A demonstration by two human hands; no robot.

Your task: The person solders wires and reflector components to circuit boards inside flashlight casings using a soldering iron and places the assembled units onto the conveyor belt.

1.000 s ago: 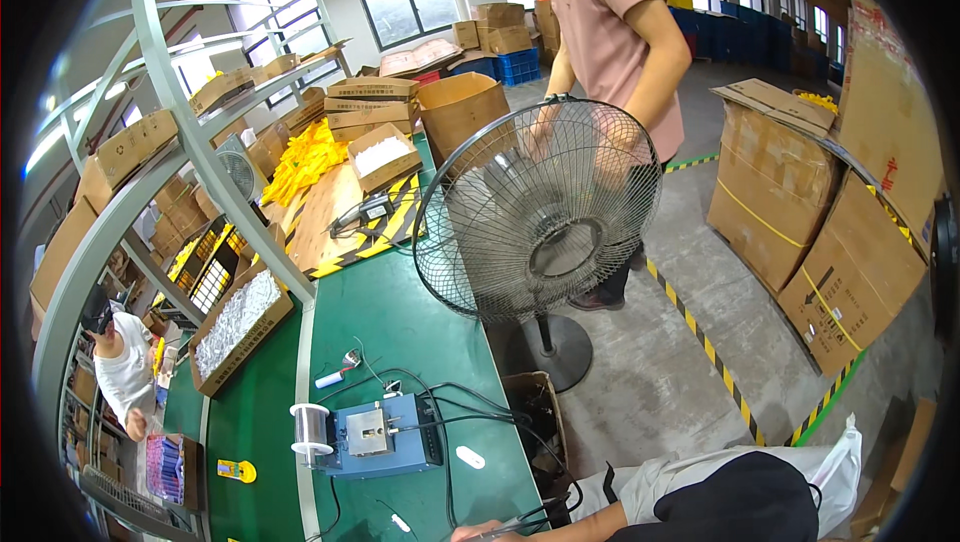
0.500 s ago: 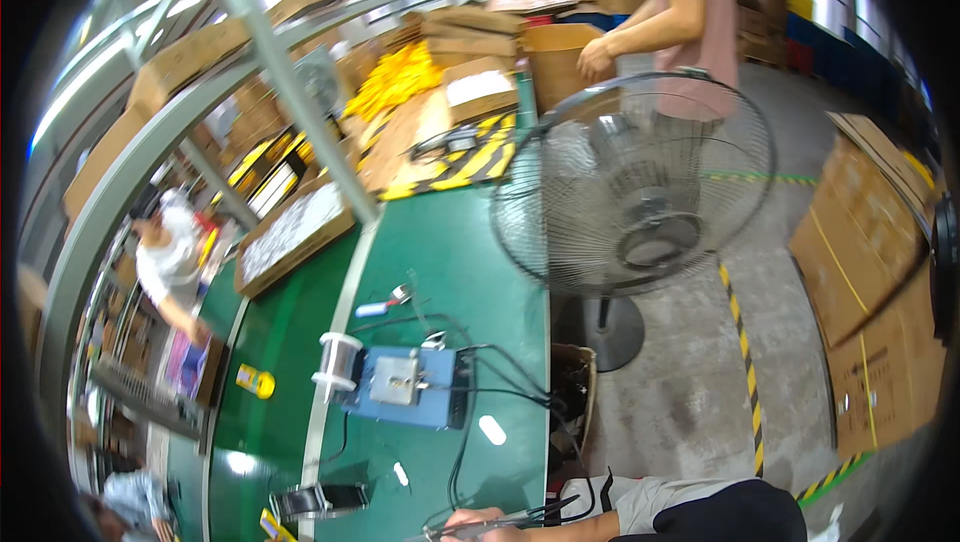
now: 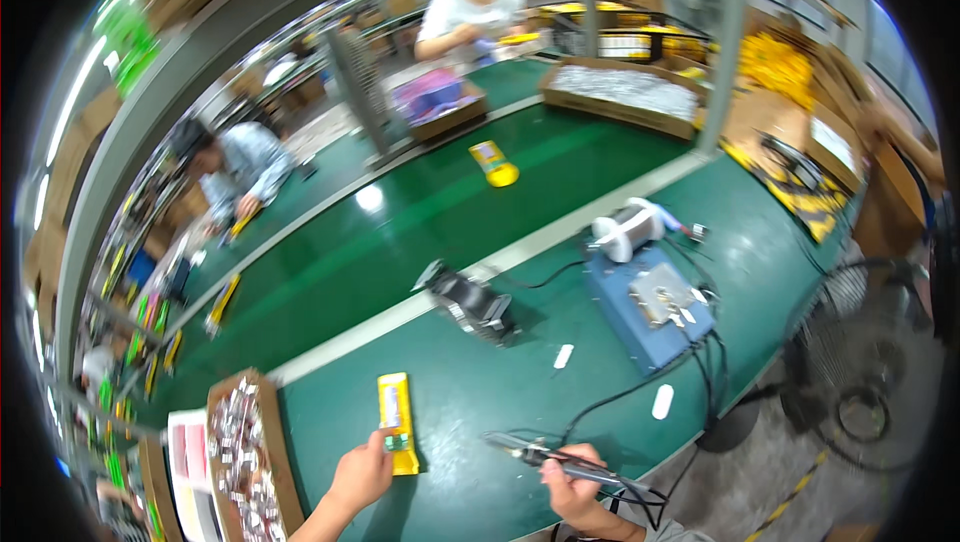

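Your right hand [image 3: 578, 494] grips the slim dark pen-shaped corded tool [image 3: 530, 451]; your left hand [image 3: 362, 469] touches the flat yellow rectangular piece [image 3: 395, 410] on the green tabletop [image 3: 465, 392], pinch unclear; probably light, stiff, slick: hold its long edges

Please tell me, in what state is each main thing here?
Left hand, at the nearest yellow piece; grip unclear.
Right hand, closed around the soldering tool.
Soldering tool, held; hot or cold unclear.
Nearest yellow piece, flat on the table.
Box of shiny parts, open, filled.
Fan, blurred; spinning or still unclear.
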